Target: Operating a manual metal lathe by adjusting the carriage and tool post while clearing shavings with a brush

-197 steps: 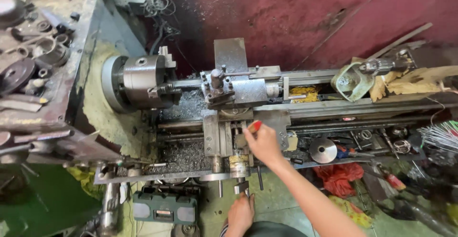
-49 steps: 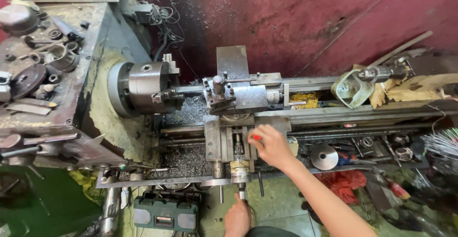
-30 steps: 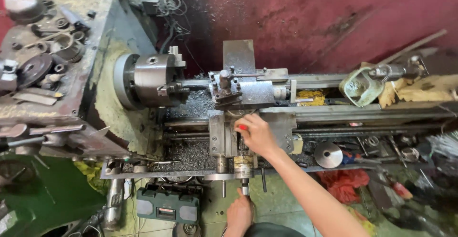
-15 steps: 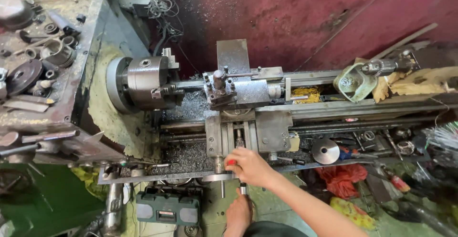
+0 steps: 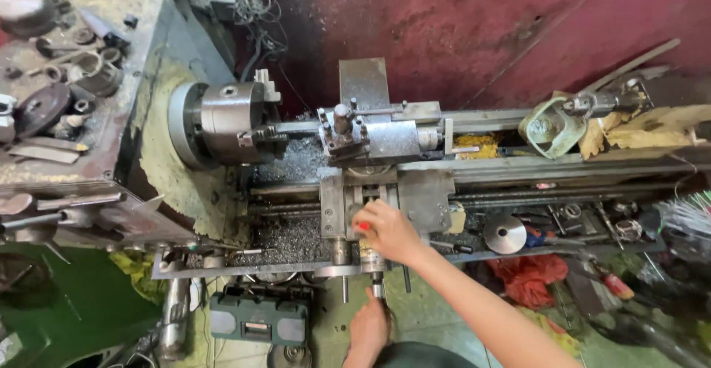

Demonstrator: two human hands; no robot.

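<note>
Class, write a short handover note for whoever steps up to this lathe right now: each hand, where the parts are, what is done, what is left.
Right hand rests on the carriage, fingers near the cross-slide.
Left hand grips the crank handle below the apron.
Tool post sits right of the chuck; swarf fills the bed.
Done: some cutting, judging by the swarf.
Left: cannot tell; check the workpiece.

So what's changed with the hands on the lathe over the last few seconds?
The right hand slid along the grey metal lathe carriage: it was further up on it about a second ago, dropped toward the near edge half a second ago, and now rests on the cross-slide just above the handwheel. The left hand stays on the small metal crank handle below. The steel chuck and tool post look unchanged.
</note>
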